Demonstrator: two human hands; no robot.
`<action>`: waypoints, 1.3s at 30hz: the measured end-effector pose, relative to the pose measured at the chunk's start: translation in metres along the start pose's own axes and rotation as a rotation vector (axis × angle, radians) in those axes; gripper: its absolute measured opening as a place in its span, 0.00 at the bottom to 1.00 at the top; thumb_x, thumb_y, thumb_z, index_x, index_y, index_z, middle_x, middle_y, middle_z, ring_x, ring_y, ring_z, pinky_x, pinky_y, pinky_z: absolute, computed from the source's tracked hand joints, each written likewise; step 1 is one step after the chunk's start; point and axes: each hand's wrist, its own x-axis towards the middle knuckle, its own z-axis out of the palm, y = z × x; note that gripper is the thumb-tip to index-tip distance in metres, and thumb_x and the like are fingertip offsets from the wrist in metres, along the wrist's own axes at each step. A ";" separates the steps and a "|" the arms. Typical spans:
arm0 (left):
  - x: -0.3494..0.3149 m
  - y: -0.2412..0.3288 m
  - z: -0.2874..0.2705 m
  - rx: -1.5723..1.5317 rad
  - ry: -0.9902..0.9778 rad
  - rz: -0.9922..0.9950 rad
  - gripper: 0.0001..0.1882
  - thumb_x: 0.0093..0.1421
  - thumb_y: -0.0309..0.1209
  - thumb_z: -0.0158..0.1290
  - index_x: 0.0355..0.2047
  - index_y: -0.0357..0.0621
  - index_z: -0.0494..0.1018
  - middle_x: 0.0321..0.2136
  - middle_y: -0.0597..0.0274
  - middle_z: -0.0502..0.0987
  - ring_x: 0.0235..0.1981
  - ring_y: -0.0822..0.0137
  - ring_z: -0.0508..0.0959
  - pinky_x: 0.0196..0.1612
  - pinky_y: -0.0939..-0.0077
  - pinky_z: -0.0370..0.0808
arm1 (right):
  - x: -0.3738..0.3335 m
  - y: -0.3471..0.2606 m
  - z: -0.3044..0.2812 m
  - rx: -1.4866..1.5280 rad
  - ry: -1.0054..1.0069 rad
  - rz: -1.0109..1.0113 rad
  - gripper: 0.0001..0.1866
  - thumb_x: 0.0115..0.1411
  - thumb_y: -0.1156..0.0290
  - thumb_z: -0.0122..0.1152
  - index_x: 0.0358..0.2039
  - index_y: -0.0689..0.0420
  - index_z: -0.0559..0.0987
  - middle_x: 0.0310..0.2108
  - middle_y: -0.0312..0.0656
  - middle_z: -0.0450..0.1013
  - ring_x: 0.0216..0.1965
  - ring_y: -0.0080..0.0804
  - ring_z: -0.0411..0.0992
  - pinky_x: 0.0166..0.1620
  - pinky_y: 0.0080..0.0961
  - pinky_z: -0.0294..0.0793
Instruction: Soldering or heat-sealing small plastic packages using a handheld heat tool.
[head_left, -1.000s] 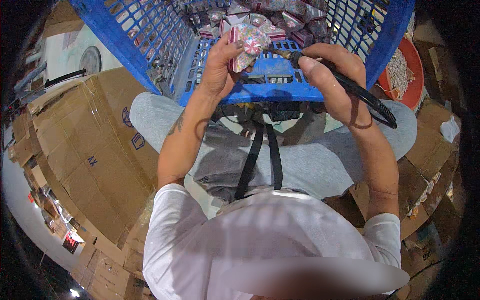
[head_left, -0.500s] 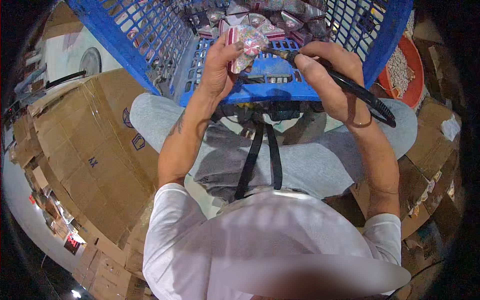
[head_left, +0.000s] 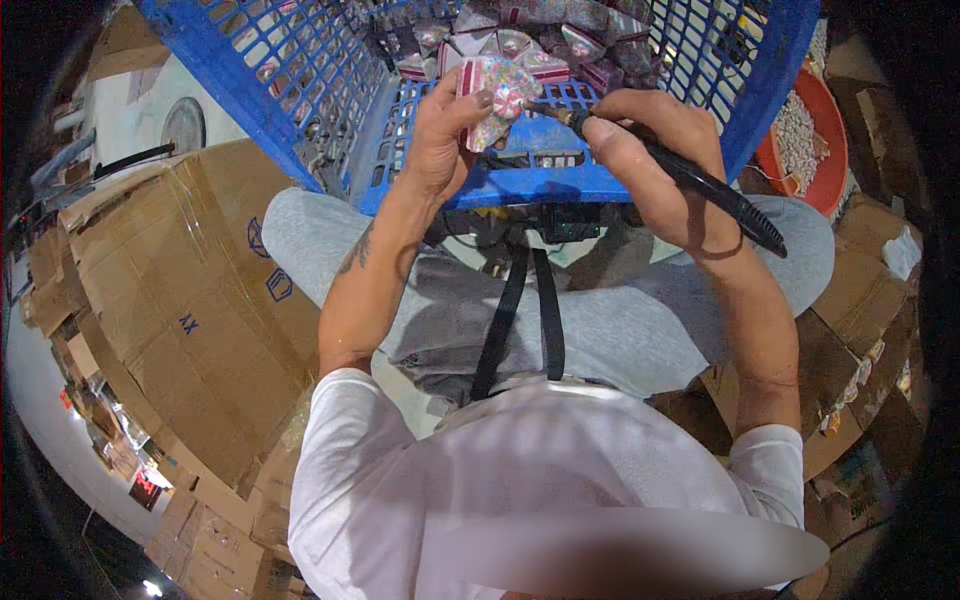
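Observation:
My left hand [head_left: 438, 138] pinches a small clear packet [head_left: 512, 82] between thumb and fingers. The packet is speckled with many colours and has a dark red and white band along its left edge. My right hand [head_left: 660, 150] is closed like a pen grip round a soldering iron [head_left: 722, 195] with a black handle and a ribbed rear end. Its dark metal tip points left, at or very near the packet's right side; I cannot tell whether they touch. Both hands are above the near edge of a blue plastic basket [head_left: 540, 186].
Similar packets [head_left: 515, 42] lie in rows at the basket's far end. A red tub [head_left: 838, 135] of pale pellets [head_left: 800, 140] stands at the right. Flattened cardboard [head_left: 190, 310] covers the left side, with more cardboard [head_left: 865, 270] at the right. My legs flank the basket's near edge.
The packet has shifted slightly right and toward me. The soldering iron's handle has tilted a little, its rear end moving slightly left. Both holds are kept.

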 end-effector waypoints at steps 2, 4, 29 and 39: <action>0.000 0.000 0.000 -0.074 0.004 -0.021 0.23 0.59 0.31 0.54 0.54 0.37 0.68 0.40 0.59 0.79 0.36 0.71 0.80 0.35 0.77 0.79 | 0.000 -0.001 0.000 0.004 -0.010 0.007 0.12 0.58 0.68 0.60 0.33 0.65 0.79 0.23 0.45 0.76 0.26 0.32 0.76 0.32 0.27 0.73; 0.000 0.002 0.001 -0.079 -0.005 -0.016 0.23 0.60 0.32 0.54 0.54 0.37 0.68 0.40 0.59 0.79 0.36 0.72 0.80 0.34 0.77 0.79 | 0.000 -0.001 0.000 0.002 -0.018 0.009 0.12 0.58 0.68 0.60 0.34 0.65 0.79 0.24 0.45 0.76 0.26 0.32 0.76 0.32 0.27 0.73; -0.248 0.254 -0.064 2.040 1.576 0.703 0.27 0.53 0.33 0.61 0.51 0.32 0.70 0.48 0.46 0.75 0.50 0.47 0.74 0.56 0.58 0.70 | -0.001 0.006 -0.043 0.463 0.369 0.194 0.13 0.61 0.67 0.59 0.40 0.64 0.79 0.30 0.39 0.75 0.26 0.23 0.69 0.32 0.20 0.68; 0.160 -0.043 -0.120 1.688 0.404 0.117 0.38 0.50 0.49 0.61 0.57 0.39 0.66 0.54 0.36 0.67 0.53 0.40 0.72 0.54 0.52 0.70 | 0.008 0.012 -0.037 0.383 0.483 0.348 0.11 0.58 0.66 0.61 0.34 0.62 0.80 0.23 0.35 0.72 0.23 0.21 0.69 0.29 0.20 0.68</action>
